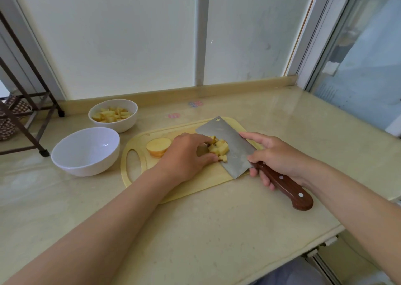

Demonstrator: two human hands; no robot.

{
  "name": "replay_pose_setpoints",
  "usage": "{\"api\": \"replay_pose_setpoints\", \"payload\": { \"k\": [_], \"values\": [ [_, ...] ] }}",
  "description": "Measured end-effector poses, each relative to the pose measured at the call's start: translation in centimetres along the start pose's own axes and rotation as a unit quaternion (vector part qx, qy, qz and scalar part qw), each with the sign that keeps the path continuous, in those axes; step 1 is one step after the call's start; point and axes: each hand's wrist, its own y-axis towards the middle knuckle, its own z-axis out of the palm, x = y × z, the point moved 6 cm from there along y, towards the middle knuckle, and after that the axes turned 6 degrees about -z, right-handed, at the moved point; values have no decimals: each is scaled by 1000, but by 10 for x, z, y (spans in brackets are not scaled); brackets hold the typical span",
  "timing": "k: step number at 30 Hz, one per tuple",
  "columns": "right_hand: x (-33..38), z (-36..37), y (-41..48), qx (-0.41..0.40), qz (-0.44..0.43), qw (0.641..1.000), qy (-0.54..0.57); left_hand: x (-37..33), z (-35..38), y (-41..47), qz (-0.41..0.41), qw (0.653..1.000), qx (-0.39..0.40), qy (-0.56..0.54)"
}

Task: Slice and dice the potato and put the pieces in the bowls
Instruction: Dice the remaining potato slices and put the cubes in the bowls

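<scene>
On the pale wooden cutting board (195, 185) lies a small heap of diced potato (219, 148) and, to its left, a potato half (158, 147) cut side up. My left hand (186, 154) cups the dice, fingers curled round them against the cleaver blade (227, 146). My right hand (273, 154) grips the cleaver where the blade meets its brown wooden handle (288, 189), the blade tilted flat beside the dice. A white bowl (85, 151) at the left is empty. Behind it, a second white bowl (112, 115) holds several potato cubes.
The board lies on a beige marble counter (195, 230) whose front edge runs at lower right. A dark metal rack (23, 111) stands at the far left. White panels and a window frame close off the back.
</scene>
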Motion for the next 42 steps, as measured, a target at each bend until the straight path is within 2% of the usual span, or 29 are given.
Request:
{"api": "replay_pose_setpoints", "payload": {
  "k": [6, 14, 32, 42],
  "values": [
    [-1, 0, 0, 4, 5, 1000, 15, -2, -3, -1, 6, 1000, 9, -4],
    [-2, 3, -3, -9, -13, 1000, 5, -6, -6, -4, 20, 999, 19, 47],
    [2, 6, -8, 3, 1, 1000, 29, -2, -1, -1, 42, 999, -21, -20],
    [8, -5, -6, -2, 8, 992, 126, -5, -44, -3, -41, 970, -157, -182]
  ]
}}
